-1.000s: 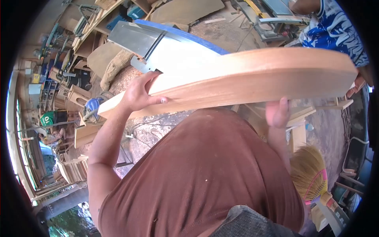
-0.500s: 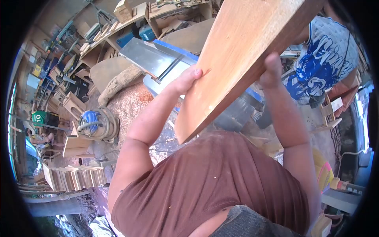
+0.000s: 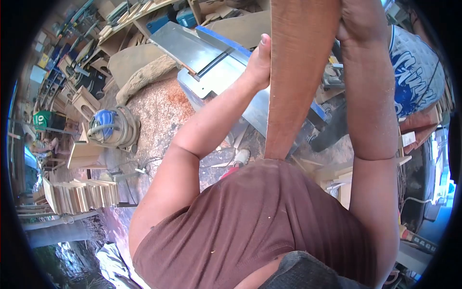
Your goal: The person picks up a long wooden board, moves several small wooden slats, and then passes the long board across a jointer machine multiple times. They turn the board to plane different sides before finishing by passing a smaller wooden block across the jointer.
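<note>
Wooden board (image 3: 303,62): in the air, set steeply, broad face toward the wearer; upper end runs out of frame, lower end close to the brown shirt (image 3: 250,216), contact uncertain. Left grip (image 3: 260,65) grasps the board's left edge, thumb along it, fingers hidden behind. Right grip (image 3: 362,21) grasps the right edge higher up; fingertips not seen.

Beyond the board: metal bed (image 3: 180,45) of a machine, blue fence (image 3: 226,42) along its far edge; board crosses in front of the bed's right-hand part. Left of the bed's near edge, shavings (image 3: 166,103) on the floor, then a blue-topped vacuum (image 3: 110,127). At right, a person in a blue-and-white shirt (image 3: 417,72).

Risks (judged): uneven hand heights could let the board twist; a wide swing might strike the bed's near edge or that person; loose shavings could spoil footing.
</note>
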A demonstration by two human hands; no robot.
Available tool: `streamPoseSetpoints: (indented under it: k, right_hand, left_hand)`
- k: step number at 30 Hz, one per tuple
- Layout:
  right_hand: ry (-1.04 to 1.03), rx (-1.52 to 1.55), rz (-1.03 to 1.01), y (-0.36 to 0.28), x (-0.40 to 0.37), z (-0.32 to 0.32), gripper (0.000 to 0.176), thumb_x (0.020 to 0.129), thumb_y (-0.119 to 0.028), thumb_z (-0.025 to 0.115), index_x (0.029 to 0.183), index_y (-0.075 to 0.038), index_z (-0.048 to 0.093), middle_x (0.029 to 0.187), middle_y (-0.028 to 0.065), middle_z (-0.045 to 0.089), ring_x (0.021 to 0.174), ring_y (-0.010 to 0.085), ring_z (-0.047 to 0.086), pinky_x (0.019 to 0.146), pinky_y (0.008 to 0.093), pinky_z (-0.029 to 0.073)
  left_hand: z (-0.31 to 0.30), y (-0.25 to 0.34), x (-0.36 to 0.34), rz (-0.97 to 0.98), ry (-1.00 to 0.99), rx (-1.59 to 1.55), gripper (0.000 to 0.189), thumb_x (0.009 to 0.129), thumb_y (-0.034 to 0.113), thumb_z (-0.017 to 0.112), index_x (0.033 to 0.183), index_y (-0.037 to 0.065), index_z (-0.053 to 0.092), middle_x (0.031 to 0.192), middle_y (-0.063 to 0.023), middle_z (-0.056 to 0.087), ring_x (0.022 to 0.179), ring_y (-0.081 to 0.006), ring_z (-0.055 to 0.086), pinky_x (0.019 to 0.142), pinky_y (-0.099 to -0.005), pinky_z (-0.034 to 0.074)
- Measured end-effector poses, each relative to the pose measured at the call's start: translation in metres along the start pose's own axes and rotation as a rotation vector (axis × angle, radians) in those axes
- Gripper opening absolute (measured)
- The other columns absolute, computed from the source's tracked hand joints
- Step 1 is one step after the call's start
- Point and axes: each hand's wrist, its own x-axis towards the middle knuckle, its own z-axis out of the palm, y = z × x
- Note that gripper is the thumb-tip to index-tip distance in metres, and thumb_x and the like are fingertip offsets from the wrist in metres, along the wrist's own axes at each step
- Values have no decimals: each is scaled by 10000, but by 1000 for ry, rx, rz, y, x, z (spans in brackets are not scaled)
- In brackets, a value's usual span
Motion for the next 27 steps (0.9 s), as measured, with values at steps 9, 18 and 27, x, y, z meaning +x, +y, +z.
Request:
streamPoseSetpoints:
  k: [9, 18, 27]
  right_hand:
    - [25, -371, 253, 63, -18, -15, 838, 860, -405, 723, 1459, 46, 350, 1363, 174, 506, 1181, 248, 564, 1017, 353, 450]
    - [-34, -290, 1301, 117, -412, -77, 740, 860, -243, 721, 1481, -19, 387, 1364, 209, 566, 1257, 280, 555, 1066, 389, 424]
    - [1250, 773, 1295, 91, -532, 11, 792, 955, -652, 443, 1467, -50, 401, 1423, 136, 518, 1304, 304, 496, 1100, 499, 388]
  left_hand:
    - [-20, 7, -2, 449, 123, 445, 440, 1015, 322, 512, 1327, 13, 492, 1151, -130, 624, 1001, -247, 632, 887, -374, 534]
    - [-58, 14, -51, 37, 469, -299, 452, 1020, 414, 463, 1198, 11, 565, 1052, -163, 663, 1006, -277, 664, 838, -390, 591]
    - [-108, -32, -33, 72, 201, -494, 512, 980, 471, 509, 1263, 45, 541, 1166, -165, 627, 1159, -297, 601, 919, -461, 558]
